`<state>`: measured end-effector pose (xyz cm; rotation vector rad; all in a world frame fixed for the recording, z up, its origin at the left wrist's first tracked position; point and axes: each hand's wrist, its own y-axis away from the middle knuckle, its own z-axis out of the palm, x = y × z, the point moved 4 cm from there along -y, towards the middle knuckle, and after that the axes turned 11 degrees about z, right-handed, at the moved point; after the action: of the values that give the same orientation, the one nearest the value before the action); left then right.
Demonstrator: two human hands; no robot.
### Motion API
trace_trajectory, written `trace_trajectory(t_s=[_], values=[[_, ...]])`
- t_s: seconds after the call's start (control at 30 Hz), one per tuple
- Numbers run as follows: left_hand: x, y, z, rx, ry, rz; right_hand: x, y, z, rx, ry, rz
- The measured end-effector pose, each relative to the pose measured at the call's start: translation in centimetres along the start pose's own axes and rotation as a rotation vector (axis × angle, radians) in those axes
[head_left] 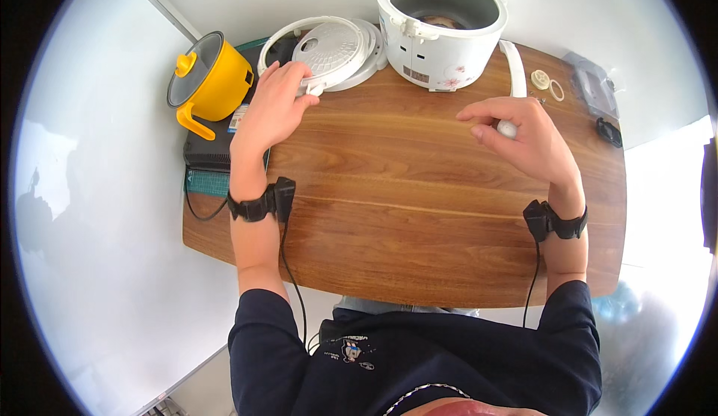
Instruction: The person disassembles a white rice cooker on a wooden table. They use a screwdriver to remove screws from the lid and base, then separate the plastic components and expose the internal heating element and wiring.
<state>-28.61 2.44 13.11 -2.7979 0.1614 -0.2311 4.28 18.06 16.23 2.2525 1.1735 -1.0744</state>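
Note:
My left hand (pixel 275 108) is at the near left edge of a white rice cooker lid (pixel 329 53), its fingers bent over the ring-shaped rim and its thumb beside a small latch. The lid's far side overlaps another round white piece (pixel 378 57). My right hand (pixel 527 141) is curled above the right part of the table, thumb and index finger apart at the tips. A small white rounded piece (pixel 507 129) shows inside its curl; the rest of that piece is hidden. Just beyond this hand lies a curved white handle (pixel 516 72).
The white rice cooker body (pixel 437 50) stands uncovered at the back. A yellow pot (pixel 217 83) with a glass lid sits on a black device (pixel 209 147) at left. At right are small round parts (pixel 540 79), a clear plastic bag (pixel 594 87) and a black object (pixel 609 132).

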Motion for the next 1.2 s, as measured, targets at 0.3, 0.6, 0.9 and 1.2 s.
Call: trace_trajectory(t_s=[0.3, 0.6, 0.9, 1.2], values=[[-4.4, -1.8, 5.7, 0.000, 0.053, -0.100, -0.3, 0.0, -0.3, -0.041, -0.016, 0.022], [-4.7, -2.1, 7.6, 0.048, 0.000, -0.071, -0.2, 0.2, -0.8, -0.008, 0.017, -0.016], [-3.6, -1.9, 7.1, 0.052, -0.043, -0.053, 0.2, 0.5, -1.1, 0.042, -0.004, -0.020], [6.8, -5.5, 3.3, 0.366, 0.104, 0.189, 1.4, 0.9, -4.5, 0.296, -0.136, 0.101]])
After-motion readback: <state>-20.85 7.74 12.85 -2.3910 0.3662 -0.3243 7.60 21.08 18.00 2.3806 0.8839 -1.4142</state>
